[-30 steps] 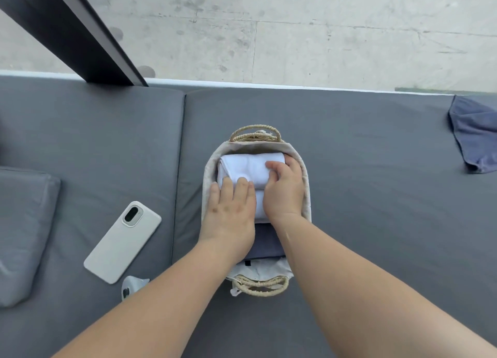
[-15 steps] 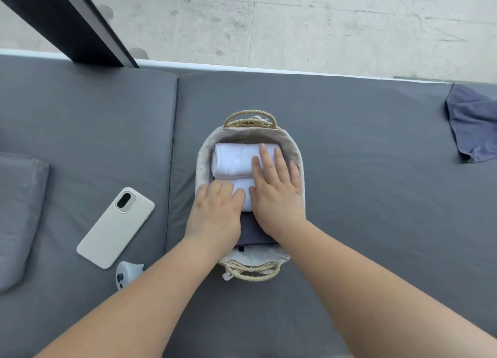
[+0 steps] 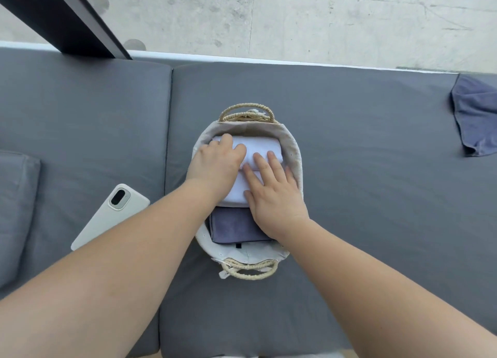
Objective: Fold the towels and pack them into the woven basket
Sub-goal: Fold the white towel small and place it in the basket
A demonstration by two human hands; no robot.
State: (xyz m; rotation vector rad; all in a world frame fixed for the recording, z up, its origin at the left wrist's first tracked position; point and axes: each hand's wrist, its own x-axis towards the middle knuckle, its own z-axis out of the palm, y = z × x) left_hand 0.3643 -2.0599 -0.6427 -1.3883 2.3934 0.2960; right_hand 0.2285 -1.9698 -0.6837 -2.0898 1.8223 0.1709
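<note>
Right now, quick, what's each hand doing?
Left hand: open, pressing on the white towel in the basket, holding nothing.
Right hand: open, fingers flat on the same towel.

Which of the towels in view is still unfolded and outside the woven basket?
The blue-grey towel lying crumpled on the grey cushion's far right edge. The white towels and folded blue-grey towel already sit inside the woven basket.
</note>
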